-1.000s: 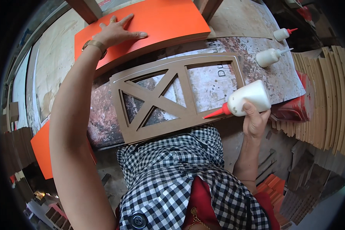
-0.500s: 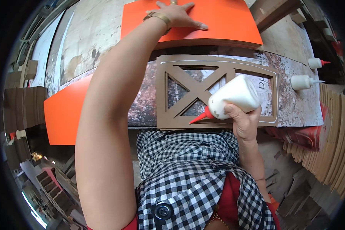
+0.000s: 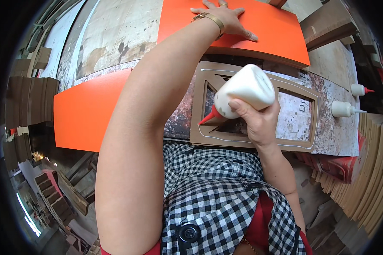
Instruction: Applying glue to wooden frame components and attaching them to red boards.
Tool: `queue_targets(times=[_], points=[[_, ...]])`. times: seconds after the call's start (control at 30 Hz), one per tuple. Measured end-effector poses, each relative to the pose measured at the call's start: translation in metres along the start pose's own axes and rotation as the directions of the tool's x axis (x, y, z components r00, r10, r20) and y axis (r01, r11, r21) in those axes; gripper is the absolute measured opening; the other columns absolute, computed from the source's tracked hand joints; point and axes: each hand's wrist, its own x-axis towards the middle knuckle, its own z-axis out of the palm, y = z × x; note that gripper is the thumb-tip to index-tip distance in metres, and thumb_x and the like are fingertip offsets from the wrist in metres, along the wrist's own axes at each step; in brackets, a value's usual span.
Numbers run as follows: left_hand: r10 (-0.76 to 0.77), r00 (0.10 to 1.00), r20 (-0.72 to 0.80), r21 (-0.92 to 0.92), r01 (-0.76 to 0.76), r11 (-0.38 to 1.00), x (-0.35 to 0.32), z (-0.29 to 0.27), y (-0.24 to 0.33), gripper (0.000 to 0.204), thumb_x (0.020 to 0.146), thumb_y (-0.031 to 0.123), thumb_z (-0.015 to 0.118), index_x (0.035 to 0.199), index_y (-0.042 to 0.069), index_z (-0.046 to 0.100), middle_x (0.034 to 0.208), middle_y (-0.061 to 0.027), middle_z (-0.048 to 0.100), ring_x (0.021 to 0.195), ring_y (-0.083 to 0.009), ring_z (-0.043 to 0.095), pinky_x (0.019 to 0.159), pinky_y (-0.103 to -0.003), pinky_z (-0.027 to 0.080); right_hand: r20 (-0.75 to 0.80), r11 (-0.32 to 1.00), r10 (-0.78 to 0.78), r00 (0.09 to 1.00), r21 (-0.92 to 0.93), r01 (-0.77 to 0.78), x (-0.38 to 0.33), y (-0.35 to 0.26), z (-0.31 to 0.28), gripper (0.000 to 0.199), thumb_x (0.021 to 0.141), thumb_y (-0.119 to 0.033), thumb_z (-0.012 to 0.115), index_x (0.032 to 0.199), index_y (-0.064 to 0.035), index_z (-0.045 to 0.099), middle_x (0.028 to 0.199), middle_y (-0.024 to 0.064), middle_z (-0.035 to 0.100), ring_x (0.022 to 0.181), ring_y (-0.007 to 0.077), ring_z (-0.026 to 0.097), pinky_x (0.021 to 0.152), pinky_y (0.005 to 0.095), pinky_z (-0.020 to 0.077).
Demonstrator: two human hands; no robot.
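Note:
My right hand [image 3: 259,123] grips a white glue bottle [image 3: 247,89], tipped so that its red nozzle points down to the left. The nozzle's tip meets the near left corner of a brown cut-out frame panel [image 3: 198,102], which has crossed bars and a rectangular opening. A thin white line of glue runs along the panel's far, right and near edges. Beyond the panel, my left hand [image 3: 227,19] lies with fingers spread on a stack of orange panels [image 3: 276,32]. Part of the crossed bars is hidden behind the bottle and my right hand.
At the right end of the table stand two more white bottles, one with a red tip [image 3: 357,89] and one with a pale tip [image 3: 341,109]. Another orange panel [image 3: 87,110] lies on the left, partly under my left forearm. Wooden strips [image 3: 361,170] are stacked at the right.
The nozzle has moved left along the panel's near edge to the left corner, and the glue line has grown there. My left hand stays on the orange stack; the whole view has shifted.

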Motion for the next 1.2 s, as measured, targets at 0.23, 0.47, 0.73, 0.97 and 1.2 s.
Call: queue_targets(times=[0.23, 0.47, 0.73, 0.97, 1.2], points=[[-0.061, 0.998, 0.012, 0.034, 0.060, 0.998, -0.008, -0.005, 0.005, 0.097, 0.057, 0.076, 0.059, 0.139, 0.032, 0.029, 0.149, -0.0132, 0.011, 0.133, -0.0473, 0.007, 0.094, -0.072, 0.018, -0.052, 0.992, -0.092, 0.994, -0.090, 0.087, 0.036, 0.000, 0.011, 0.054, 0.066, -0.008, 0.078, 0.111, 0.0009, 0.048, 0.097, 0.0139, 0.061, 0.080, 0.0210, 0.062, 0.070, 0.0274, 0.0527], [-0.073, 0.997, -0.003, 0.051, 0.073, 0.996, -0.014, -0.010, 0.005, 0.092, 0.062, 0.073, 0.058, 0.139, 0.033, 0.028, 0.148, -0.0135, 0.013, 0.133, -0.0472, 0.010, 0.094, -0.071, 0.019, -0.144, 0.955, -0.282, 0.949, -0.138, 0.263, 0.069, 0.011, 0.012, 0.051, 0.068, -0.010, 0.078, 0.108, 0.0002, 0.049, 0.094, 0.0134, 0.061, 0.079, 0.0213, 0.062, 0.070, 0.0277, 0.0529], [-0.074, 0.997, -0.019, 0.090, 0.075, 0.993, -0.008, -0.004, 0.005, 0.090, 0.063, 0.073, 0.056, 0.138, 0.032, 0.030, 0.148, -0.0143, 0.015, 0.132, -0.0476, 0.011, 0.094, -0.071, 0.019, -0.147, 0.938, -0.328, 0.933, -0.165, 0.303, 0.071, 0.007, 0.001, 0.053, 0.067, -0.010, 0.078, 0.109, 0.0002, 0.048, 0.097, 0.0140, 0.060, 0.080, 0.0212, 0.062, 0.069, 0.0275, 0.0530], [-0.061, 0.998, 0.019, 0.045, 0.060, 0.997, -0.015, -0.008, 0.007, 0.097, 0.059, 0.076, 0.057, 0.139, 0.030, 0.029, 0.148, -0.0149, 0.013, 0.132, -0.0488, 0.009, 0.093, -0.073, 0.018, -0.112, 0.954, -0.268, 0.957, -0.167, 0.247, 0.043, -0.004, -0.029, 0.055, 0.067, -0.008, 0.078, 0.111, 0.0001, 0.047, 0.097, 0.0135, 0.060, 0.083, 0.0210, 0.061, 0.070, 0.0278, 0.0530], [0.002, 1.000, 0.016, 0.012, -0.002, 1.000, 0.007, 0.003, 0.000, 0.102, 0.055, 0.078, 0.059, 0.139, 0.028, 0.029, 0.148, -0.0162, 0.012, 0.131, -0.0506, 0.006, 0.093, -0.074, 0.016, -0.117, 0.949, -0.229, 0.966, -0.247, 0.195, 0.009, -0.016, -0.065, 0.061, 0.064, -0.004, 0.078, 0.116, 0.0009, 0.045, 0.100, 0.0142, 0.060, 0.084, 0.0213, 0.061, 0.072, 0.0279, 0.0522]])
